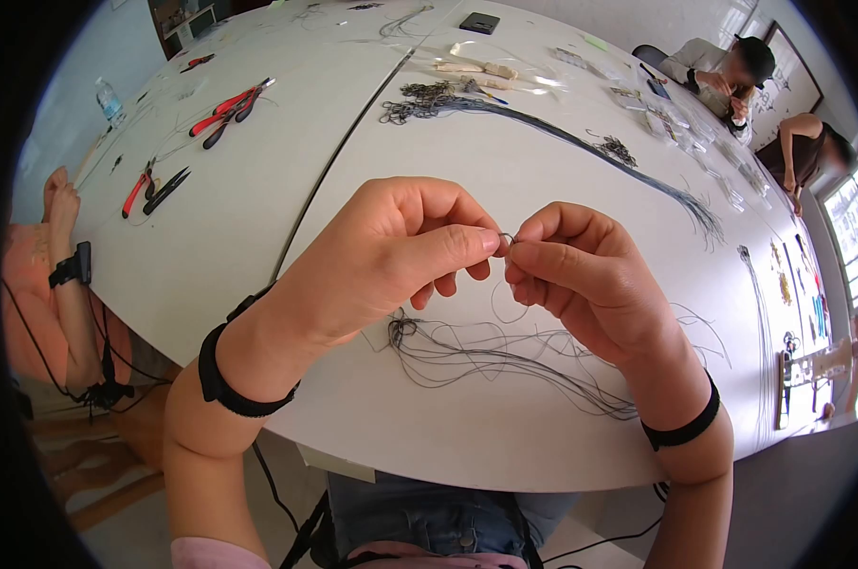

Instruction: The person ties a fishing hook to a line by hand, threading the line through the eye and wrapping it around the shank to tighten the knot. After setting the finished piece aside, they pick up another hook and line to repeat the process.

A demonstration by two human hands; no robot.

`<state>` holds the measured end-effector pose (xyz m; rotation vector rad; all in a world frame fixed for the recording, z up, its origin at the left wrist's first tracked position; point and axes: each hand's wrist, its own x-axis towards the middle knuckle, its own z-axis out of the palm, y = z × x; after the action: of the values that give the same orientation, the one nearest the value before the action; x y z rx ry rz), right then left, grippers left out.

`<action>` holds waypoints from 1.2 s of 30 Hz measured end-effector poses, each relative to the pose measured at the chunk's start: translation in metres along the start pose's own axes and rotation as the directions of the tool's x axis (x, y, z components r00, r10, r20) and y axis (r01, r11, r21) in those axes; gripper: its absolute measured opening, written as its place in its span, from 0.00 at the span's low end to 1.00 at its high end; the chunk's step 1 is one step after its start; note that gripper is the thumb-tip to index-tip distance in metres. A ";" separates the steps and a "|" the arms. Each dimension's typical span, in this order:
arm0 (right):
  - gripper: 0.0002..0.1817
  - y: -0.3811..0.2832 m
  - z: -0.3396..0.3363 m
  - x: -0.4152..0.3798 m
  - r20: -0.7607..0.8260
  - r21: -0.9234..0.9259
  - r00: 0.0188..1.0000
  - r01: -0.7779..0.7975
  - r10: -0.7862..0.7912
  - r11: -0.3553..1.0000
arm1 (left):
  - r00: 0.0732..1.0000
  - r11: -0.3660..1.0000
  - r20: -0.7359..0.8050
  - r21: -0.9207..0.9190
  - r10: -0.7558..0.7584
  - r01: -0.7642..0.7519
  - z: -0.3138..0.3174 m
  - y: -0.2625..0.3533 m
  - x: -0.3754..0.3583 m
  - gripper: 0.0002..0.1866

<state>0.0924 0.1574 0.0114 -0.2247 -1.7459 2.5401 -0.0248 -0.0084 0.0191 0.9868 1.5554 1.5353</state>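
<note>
Thumb and forefinger of my left hand (419, 242) pinch one side of a thin dark wire loop (507, 238). My right hand (581, 270) pinches its other side, the fingertips of both hands nearly touching. A fine strand hangs in a curve below them. Beneath the hands, a loose bundle of grey wires (505, 365) lies on the white table, knotted at its left end and partly hidden by my right wrist. Farther back lies a longer dark wire bundle (562, 137) with a curled, tangled left end.
Red-handled pliers (232, 112) and black tweezers (166, 191) lie at the left. Clear plastic packets (675, 123) and a dark flat device (479, 23) are farther back. A co-worker's arm (64, 223) is at the left edge; two people sit at the right.
</note>
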 end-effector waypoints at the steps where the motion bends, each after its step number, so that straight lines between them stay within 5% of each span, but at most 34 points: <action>1: 0.07 0.000 0.001 0.000 0.000 0.000 1.000 0.000 0.000 1.000 | 1.000 1.000 -0.010 0.004 0.006 -0.006 0.000 0.000 0.000 0.11; 15: 0.11 -0.006 0.003 -0.002 -0.050 -0.309 0.995 0.068 -0.087 0.949 | 0.988 0.995 -0.116 0.036 0.098 -0.095 -0.002 -0.002 0.001 0.07; 21: 0.09 -0.009 0.005 -0.003 -0.060 -0.274 0.991 0.096 -0.116 0.957 | 0.995 0.996 -0.079 0.074 0.064 -0.058 0.000 -0.001 0.000 0.07; 28: 0.08 -0.012 0.010 -0.005 -0.033 -0.230 0.992 0.107 -0.118 0.967 | 0.961 0.970 -0.158 0.131 0.225 -0.205 0.001 -0.005 -0.001 0.07; 33: 0.07 -0.014 0.009 -0.007 -0.056 -0.339 0.990 0.104 -0.130 0.935 | 0.968 0.967 -0.115 0.152 0.222 -0.204 0.002 -0.004 -0.003 0.07; 36: 0.06 -0.018 0.011 -0.009 -0.074 -0.428 0.988 0.089 -0.133 0.899 | 0.926 0.920 -0.107 0.204 0.362 -0.336 0.004 -0.007 -0.002 0.08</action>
<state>0.0988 0.1524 0.0325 -0.2564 -2.1798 2.0042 -0.0204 -0.0085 0.0123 1.3440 1.7111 1.7612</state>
